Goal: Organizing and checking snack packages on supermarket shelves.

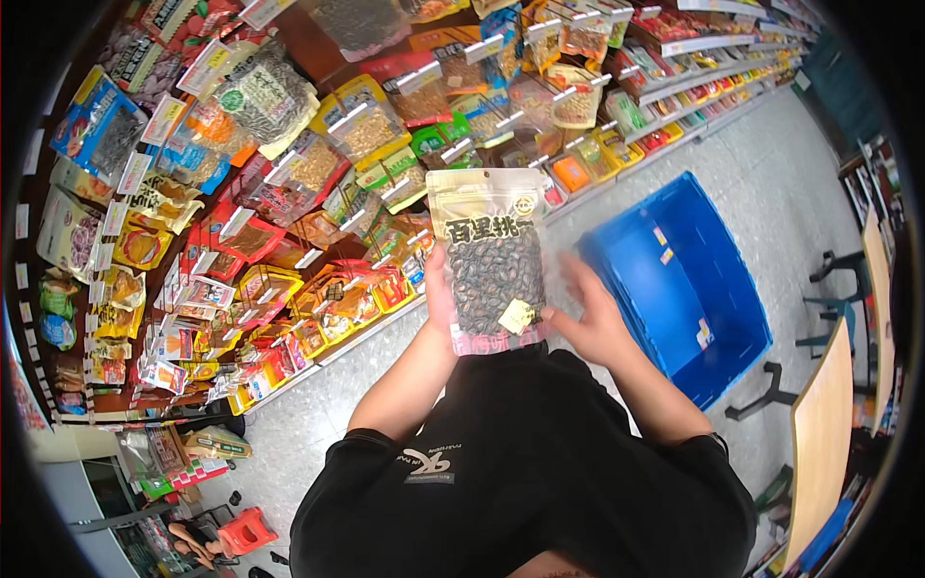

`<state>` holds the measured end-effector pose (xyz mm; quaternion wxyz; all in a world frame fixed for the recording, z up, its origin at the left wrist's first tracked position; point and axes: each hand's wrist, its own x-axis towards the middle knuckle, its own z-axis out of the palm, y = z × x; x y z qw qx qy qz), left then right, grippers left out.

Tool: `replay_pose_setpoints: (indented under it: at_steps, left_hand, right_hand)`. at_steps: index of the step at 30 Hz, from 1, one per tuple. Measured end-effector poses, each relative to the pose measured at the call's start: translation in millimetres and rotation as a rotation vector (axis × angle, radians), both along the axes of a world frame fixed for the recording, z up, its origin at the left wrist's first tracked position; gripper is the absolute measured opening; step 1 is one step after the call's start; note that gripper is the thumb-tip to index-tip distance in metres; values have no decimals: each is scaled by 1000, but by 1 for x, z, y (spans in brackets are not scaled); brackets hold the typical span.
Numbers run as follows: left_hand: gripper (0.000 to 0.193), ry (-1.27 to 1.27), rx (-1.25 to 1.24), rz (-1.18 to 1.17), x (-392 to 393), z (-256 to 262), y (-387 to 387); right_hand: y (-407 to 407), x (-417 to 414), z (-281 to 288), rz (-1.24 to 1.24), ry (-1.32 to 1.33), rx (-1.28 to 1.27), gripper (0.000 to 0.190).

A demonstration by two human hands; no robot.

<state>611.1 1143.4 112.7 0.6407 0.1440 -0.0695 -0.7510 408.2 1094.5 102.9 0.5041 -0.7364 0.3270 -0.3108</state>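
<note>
A clear-fronted pouch of dark melon seeds (495,271) is upright before my chest, its front turned to me. It bears large dark lettering at the top and a pale yellow sticker low on the right. My left hand (439,292) grips the pouch's left edge, with the fingers hidden behind it. Beside the right edge is my right hand (589,311), its fingers spread and blurred. The right thumb tip lies close to the pouch's lower right edge; whether it touches I cannot tell.
Racks of hanging snack packets (267,231) rise ahead and to the left, with price tags on metal hooks. A large blue plastic crate (694,289) stands on the tiled floor at right. Beyond it is a light wooden tabletop (820,433). A red stool (249,531) and a person (195,542) are at lower left.
</note>
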Motion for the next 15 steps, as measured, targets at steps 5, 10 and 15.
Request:
replay_pose_setpoints:
  at_steps: [5, 10, 15]
  left_hand:
    - [73, -26, -27, 111, 28, -7, -20]
    - [46, -295, 34, 189, 78, 8, -45]
    - [35, -580, 31, 285, 124, 29, -62]
  right_hand:
    - [-48, 39, -8, 387, -502, 1100, 58]
    - [-84, 98, -2, 243, -317, 957, 39]
    - [-116, 157, -3, 193, -341, 707, 31]
